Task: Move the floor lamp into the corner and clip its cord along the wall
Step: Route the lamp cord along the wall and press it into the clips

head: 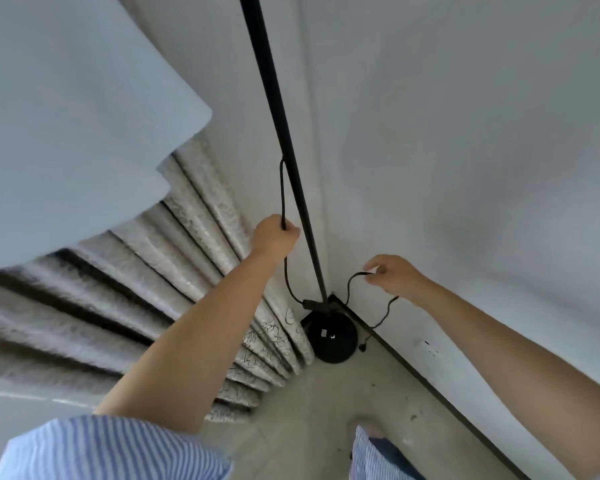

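Lamp base point(329, 336), round and black, sits on the floor point(326, 403) tight in the corner, its pole point(284, 133) rising toward twelve o'clock, so the move looks done. Black cord point(283, 188) leaves the pole partway up, hangs down and loops near the base, then trails toward the baseboard point(430, 379) at four o'clock. Left hand point(274, 237), at ten o'clock from the base, is closed around the hanging cord; right hand point(394, 275), at two o'clock, pinches a further stretch between fingertips close to the wall point(465, 168). No clips are visible, so fastening the cord seems still ahead. Pleated curtain point(187, 244) fills the nine o'clock side.
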The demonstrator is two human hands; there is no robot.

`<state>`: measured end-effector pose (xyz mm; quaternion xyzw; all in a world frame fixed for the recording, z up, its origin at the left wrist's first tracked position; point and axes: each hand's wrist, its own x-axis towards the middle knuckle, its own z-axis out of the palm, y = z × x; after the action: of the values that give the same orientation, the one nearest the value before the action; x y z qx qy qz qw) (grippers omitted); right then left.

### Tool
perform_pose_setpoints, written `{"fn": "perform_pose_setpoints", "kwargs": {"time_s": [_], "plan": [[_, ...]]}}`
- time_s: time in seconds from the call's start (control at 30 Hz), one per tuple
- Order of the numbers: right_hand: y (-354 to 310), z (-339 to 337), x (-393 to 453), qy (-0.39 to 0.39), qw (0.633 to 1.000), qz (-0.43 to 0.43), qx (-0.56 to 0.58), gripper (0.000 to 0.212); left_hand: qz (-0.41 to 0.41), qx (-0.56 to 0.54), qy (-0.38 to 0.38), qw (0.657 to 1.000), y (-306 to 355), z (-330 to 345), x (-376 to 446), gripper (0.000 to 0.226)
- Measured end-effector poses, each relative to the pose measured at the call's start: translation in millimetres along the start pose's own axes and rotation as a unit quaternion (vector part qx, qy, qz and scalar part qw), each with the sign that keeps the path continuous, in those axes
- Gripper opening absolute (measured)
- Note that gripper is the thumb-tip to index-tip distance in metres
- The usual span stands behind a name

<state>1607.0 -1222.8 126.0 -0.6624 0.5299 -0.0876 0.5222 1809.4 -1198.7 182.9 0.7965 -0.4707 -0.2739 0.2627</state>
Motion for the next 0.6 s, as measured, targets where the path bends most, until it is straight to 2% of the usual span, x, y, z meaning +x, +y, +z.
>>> {"fn": "perform_pose_setpoints", "kwargs": {"time_s": [0.07,0.13,0.23,0.33,0.43,0.5,0.6], "plan": [[14,7,-32,0.024,0.998,0.034,0.04,0.007,-0.054,-0.02,-0.053,0.997,-18,16,-17,0.045],[31,20,-67,0.05,0.995,0.056,0.064,0.006,-0.074,-0.034,-0.105,0.991,-35,32,-43,0.044],[56,42,-127,0.084,0.99,0.078,0.082,0.015,-0.084,-0.065,-0.173,0.979,-53,50,-88,0.02],[74,64,-184,0.105,0.985,0.109,0.082,0.029,-0.114,-0.117,-0.238,0.957,-66,60,-134,0.009],[90,85,-229,0.101,0.982,0.14,0.082,0.024,-0.12,-0.164,-0.297,0.933,-68,64,-167,0.032],[96,97,-255,0.09,0.98,0.161,0.071,0.016,-0.101,-0.205,-0.311,0.923,-64,61,-186,0.037],[100,114,-280,0.06,0.985,0.161,0.016,0.049,-0.096,-0.297,-0.351,0.883,-55,56,-203,0.034]]}}
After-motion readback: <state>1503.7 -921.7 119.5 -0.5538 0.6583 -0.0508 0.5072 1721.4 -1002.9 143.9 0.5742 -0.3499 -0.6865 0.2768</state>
